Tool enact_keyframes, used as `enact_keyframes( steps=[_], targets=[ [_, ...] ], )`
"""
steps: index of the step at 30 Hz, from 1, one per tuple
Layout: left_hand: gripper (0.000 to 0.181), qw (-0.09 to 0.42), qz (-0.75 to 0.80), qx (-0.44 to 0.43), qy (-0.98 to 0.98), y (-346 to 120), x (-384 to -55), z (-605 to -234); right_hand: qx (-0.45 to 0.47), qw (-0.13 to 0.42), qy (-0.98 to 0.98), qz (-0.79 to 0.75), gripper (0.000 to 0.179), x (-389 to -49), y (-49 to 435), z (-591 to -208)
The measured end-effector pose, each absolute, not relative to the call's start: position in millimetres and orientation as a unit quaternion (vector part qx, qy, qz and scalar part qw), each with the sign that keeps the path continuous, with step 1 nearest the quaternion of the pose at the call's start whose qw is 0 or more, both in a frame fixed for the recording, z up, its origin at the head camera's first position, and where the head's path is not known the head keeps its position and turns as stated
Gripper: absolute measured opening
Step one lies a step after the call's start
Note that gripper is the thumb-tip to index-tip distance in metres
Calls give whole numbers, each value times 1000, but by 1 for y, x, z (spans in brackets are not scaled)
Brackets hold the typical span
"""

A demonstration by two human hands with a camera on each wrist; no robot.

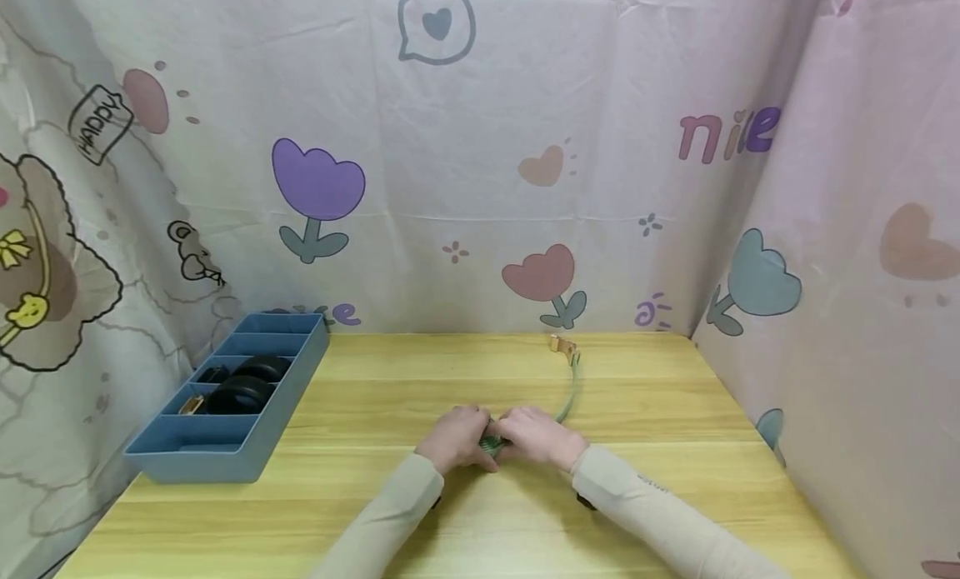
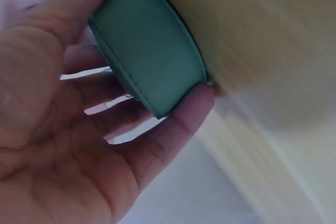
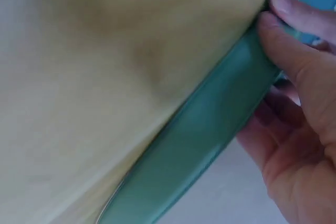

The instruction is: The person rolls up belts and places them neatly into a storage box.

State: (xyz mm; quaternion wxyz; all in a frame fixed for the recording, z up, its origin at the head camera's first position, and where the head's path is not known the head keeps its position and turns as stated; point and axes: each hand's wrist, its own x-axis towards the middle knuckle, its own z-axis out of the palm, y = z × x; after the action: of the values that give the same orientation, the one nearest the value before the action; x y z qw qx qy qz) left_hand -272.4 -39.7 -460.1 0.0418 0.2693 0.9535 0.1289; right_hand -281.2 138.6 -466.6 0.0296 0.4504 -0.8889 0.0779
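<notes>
A green belt (image 1: 575,387) stands on its edge on the table, partly coiled. Its gold-coloured buckle (image 1: 564,346) lies at the far end, towards the back of the table. My left hand (image 1: 456,439) holds the coiled part (image 2: 149,48) between thumb and fingers, as the left wrist view shows. Close beside it, my right hand (image 1: 540,436) pinches the belt where the loose length leaves the coil. In the right wrist view that length of strap (image 3: 194,124) runs away from the fingers. The hands cover much of the coil in the head view.
A blue-grey divided box (image 1: 281,412) stands at the table's left. Black rolled belts (image 1: 240,395) lie in its middle compartments, with a gold buckle (image 1: 192,405) showing beside one. Printed curtains (image 1: 450,187) hang behind and along both sides of the wooden table (image 1: 675,479).
</notes>
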Motion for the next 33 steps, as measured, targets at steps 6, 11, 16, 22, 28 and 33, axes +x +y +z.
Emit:
enact_keyframes(
  steps=[6, 11, 16, 22, 28, 33],
  targets=[
    [42, 91, 158, 332, 925, -50, -281, -453, 480, 8, -871, 106, 33, -285, 140, -465],
    [40, 67, 164, 310, 934, -53, -275, -453, 490, 56, -866, 87, 23, -283, 134, -468],
    [43, 33, 124, 264, 956, -47, -272, -460, 482, 48, -871, 80, 14, -281, 134, -468],
    [49, 51, 131, 303, 943, -48, -277, -460, 472, 30, -877, 87, 32, -281, 141, -467],
    [45, 35, 133, 279, 950, -45, -275, -461, 478, 52, -874, 71, 19, -280, 139, -470],
    [45, 13, 108, 251, 962, -42, -274, -463, 468, 49, -881, 51, 17, -281, 140, -470]
  ],
)
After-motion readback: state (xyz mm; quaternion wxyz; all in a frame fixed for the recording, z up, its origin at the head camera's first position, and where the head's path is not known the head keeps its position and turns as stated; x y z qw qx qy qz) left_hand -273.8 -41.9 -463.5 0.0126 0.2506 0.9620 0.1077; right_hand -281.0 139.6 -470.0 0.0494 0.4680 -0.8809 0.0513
